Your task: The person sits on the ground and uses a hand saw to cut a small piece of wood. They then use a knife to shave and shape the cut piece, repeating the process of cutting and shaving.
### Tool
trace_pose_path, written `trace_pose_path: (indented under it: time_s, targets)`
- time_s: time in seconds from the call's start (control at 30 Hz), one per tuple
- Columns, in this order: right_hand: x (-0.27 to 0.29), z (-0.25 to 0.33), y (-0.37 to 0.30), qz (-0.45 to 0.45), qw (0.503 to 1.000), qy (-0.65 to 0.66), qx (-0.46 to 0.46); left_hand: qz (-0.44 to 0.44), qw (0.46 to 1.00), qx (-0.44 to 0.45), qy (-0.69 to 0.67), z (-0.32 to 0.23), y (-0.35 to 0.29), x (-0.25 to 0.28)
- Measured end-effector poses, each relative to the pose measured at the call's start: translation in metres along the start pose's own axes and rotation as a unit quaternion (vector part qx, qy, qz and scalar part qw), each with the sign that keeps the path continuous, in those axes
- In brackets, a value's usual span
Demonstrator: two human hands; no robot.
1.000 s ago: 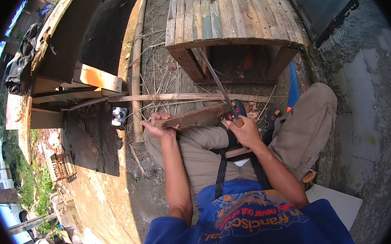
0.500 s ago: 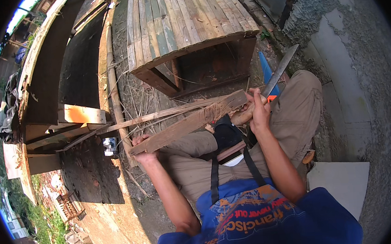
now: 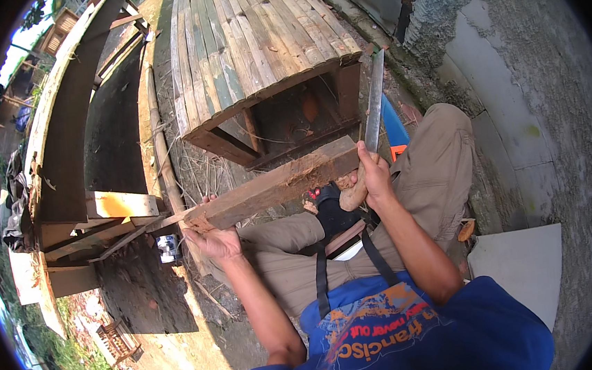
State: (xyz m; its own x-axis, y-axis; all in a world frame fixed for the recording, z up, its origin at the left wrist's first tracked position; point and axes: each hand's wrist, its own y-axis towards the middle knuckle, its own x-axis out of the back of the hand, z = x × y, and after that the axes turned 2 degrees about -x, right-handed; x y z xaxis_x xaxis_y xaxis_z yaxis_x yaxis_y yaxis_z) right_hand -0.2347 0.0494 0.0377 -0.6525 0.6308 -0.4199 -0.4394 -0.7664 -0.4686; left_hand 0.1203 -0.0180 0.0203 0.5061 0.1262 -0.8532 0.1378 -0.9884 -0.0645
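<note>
A rough brown wooden board (image 3: pixel 275 185) lies slantwise above my lap, its right end higher. My left hand (image 3: pixel 217 243) supports the left end, palm up, with fingertips showing over the far edge. At the other end, my right hand (image 3: pixel 376 179) is closed around the pale wooden handle of a machete (image 3: pixel 374 102) and rests against the board. The long metal blade points away from me, almost upright in the view. Some of the right fingers are hidden behind the handle and board.
A slatted bamboo bench (image 3: pixel 256 35) stands just ahead. Left are a large wooden frame (image 3: pixel 124 207) and a silver can (image 3: pixel 167 249). Beyond the machete lies a blue and orange object (image 3: pixel 394 128). A white sheet (image 3: pixel 518 268) lies by the right wall (image 3: pixel 513 119).
The machete blade has swung from pointing up-right to nearly straight away from me. The board has turned to show a broader face, and my left hand has opened palm up under its end.
</note>
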Motion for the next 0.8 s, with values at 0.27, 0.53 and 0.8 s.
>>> trace_pose_path:
  time_s: [0.27, 0.53, 0.8]
  targets:
    - [-0.011, 0.003, 0.001, -0.041, 0.995, 0.019, 0.085, -0.138, 0.976, 0.068, 0.156, 0.039, 0.016, -0.011]
    - [0.0, -0.007, 0.015, -0.067, 0.997, 0.037, 0.033, -0.068, 0.978, 0.022, 0.196, 0.035, 0.128, -0.183]
    - [0.01, -0.017, 0.019, -0.035, 0.999, -0.005, 0.006, -0.007, 0.773, 0.126, 0.621, 0.04, 0.217, -0.182]
